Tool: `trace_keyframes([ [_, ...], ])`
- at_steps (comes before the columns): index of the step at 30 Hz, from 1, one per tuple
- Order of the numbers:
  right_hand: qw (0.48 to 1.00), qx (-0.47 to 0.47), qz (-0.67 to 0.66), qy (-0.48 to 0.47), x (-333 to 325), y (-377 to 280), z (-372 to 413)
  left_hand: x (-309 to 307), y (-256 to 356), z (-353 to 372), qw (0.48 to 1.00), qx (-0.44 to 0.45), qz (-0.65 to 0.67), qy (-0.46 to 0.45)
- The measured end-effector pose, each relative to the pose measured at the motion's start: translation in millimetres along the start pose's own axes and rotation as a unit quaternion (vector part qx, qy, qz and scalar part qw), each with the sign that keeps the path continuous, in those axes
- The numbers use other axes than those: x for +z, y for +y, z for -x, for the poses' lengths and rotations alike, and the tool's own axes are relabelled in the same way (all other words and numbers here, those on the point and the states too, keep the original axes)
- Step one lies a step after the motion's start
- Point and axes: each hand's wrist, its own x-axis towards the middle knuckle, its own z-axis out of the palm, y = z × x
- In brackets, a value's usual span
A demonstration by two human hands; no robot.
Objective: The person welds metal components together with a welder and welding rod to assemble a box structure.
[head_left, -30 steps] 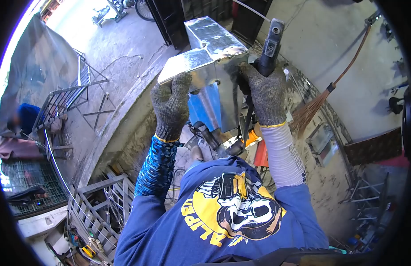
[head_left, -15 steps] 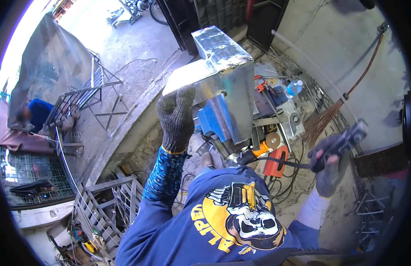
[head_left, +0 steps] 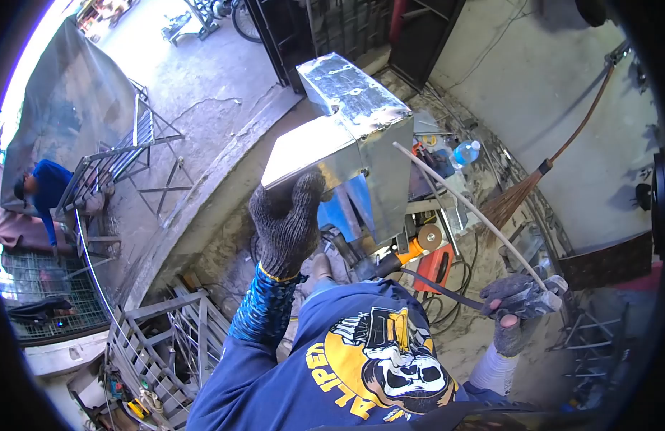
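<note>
My left hand (head_left: 288, 223), in a dark knitted glove, is closed on the lower edge of a shiny sheet-metal box (head_left: 386, 151). The box has a step and a line of small weld spots along its top. Out to the right, my right hand (head_left: 506, 316) grips a welding electrode holder (head_left: 537, 296) with its cable running left. A long pale welding rod (head_left: 470, 208) extends from the holder's jaws up and left, its tip close to the box's right side in this view. Below the box shows a blue part (head_left: 340, 208), half hidden behind it.
An orange angle grinder (head_left: 417, 248) lies under the box beside a red-orange case (head_left: 434, 267) and coiled cables. A water bottle (head_left: 465, 153) and tools stand behind. A broom (head_left: 523, 188) leans right. At far left a person in blue (head_left: 51, 188) works by metal frames (head_left: 128, 154).
My right hand has lowered and drawn slightly left, and the rod now slants toward the box. My left hand stays on the box. The person at far left has leaned into clearer view.
</note>
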Motion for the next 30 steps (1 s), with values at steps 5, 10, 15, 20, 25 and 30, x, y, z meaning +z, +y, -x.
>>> trace_keyframes([
  [5,0.999,-0.024,0.021,-0.012,-8.8,12.0,5.7,-1.2,7.8,5.1,0.998,0.010,-0.062,-0.020],
  [10,0.999,-0.033,-0.017,0.013,2.5,7.1,-1.6,-2.8,7.6,9.9,0.996,0.036,-0.076,-0.013],
  [15,0.999,-0.043,-0.019,0.017,9.0,0.8,-6.1,-1.1,9.5,9.3,0.998,0.038,-0.056,-0.015],
  [20,1.000,0.001,-0.001,-0.011,-7.3,11.5,1.6,3.7,12.5,9.5,1.000,0.007,-0.015,-0.013],
  [25,0.999,0.015,-0.028,-0.008,-6.8,9.9,1.2,0.6,8.9,10.4,1.000,0.006,-0.018,-0.025],
  [30,0.998,0.021,-0.051,0.000,1.3,6.4,-7.5,5.1,9.5,9.1,1.000,-0.025,-0.002,-0.009],
])
